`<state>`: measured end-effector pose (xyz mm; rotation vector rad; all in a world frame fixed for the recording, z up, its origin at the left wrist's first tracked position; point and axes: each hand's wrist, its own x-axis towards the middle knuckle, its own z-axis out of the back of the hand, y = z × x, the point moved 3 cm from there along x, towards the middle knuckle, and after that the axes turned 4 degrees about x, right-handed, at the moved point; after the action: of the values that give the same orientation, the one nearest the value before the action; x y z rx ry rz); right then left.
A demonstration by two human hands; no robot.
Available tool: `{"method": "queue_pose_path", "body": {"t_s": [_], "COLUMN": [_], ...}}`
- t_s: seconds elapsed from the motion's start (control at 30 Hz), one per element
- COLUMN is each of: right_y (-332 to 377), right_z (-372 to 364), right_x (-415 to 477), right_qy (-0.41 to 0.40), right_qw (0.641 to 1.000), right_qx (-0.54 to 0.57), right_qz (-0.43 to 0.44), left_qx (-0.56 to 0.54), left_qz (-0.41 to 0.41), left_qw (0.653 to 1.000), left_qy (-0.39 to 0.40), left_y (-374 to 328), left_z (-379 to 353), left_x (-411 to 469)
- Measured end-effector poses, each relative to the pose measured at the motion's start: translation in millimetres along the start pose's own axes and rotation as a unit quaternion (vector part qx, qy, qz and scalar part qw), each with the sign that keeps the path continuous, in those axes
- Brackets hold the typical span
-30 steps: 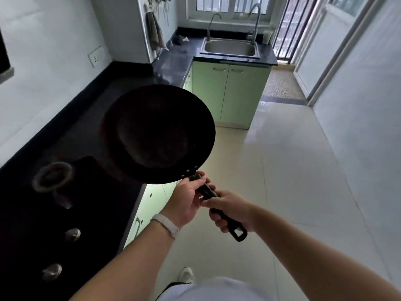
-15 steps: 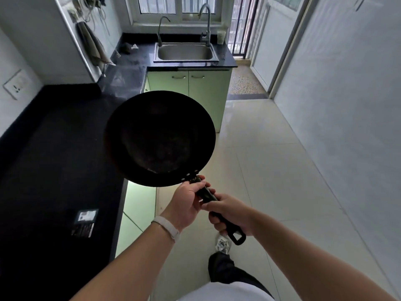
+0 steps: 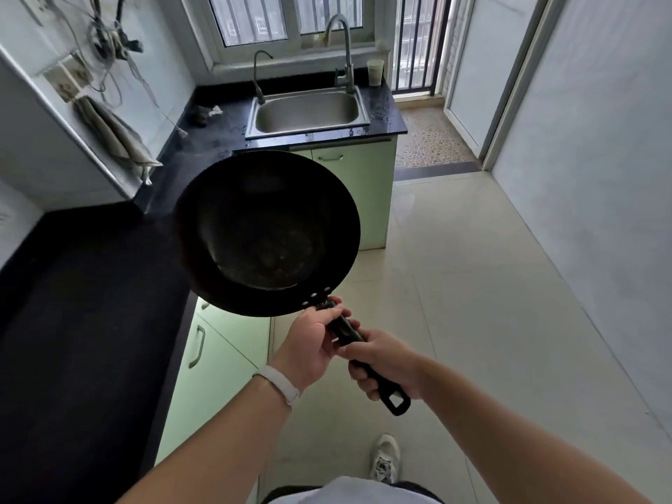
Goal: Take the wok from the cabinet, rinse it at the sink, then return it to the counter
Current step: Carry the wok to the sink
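A black wok (image 3: pixel 267 232) hangs in the air in front of me, its bowl facing up, over the edge of the dark counter (image 3: pixel 91 303). My left hand (image 3: pixel 311 343) grips the black handle close to the bowl. My right hand (image 3: pixel 383 363) grips the handle further back, near its looped end. The steel sink (image 3: pixel 307 112) lies ahead at the far end under the window, with a tall tap (image 3: pixel 343 49) and a thin second tap (image 3: pixel 258 72) behind it.
Pale green cabinets (image 3: pixel 214 358) run under the counter on my left and below the sink. A cloth (image 3: pixel 116 136) hangs from the left wall. A cup (image 3: pixel 375 71) stands right of the sink. Tiled floor (image 3: pixel 472 303) stretches ahead on the right; my shoe (image 3: pixel 385 458) shows below.
I have walked toward the sink with the wok held in both hands; the sink is now much nearer. The hob has dropped out of view.
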<state>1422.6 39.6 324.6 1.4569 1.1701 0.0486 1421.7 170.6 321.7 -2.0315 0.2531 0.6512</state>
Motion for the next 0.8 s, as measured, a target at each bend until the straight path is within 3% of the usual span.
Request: {"method": "queue_pose_path", "body": {"t_s": [0.4,0.8], "right_y": [105,234], "right_z": [94,166], "right_x": [73,226], "right_qy": [0.001,-0.052], "right_qw": [1.0,0.999], "right_qx": [0.0,0.007], "right_qz": [0.009,-0.008], "left_qx": [-0.001,-0.017], "left_qz": [-0.014,0.048], "left_qw": [1.0,0.998], "left_qy": [0.014,0.048], "left_y": [-77,-189], "left_z": [-58,-57], "left_x": [130,325]}}
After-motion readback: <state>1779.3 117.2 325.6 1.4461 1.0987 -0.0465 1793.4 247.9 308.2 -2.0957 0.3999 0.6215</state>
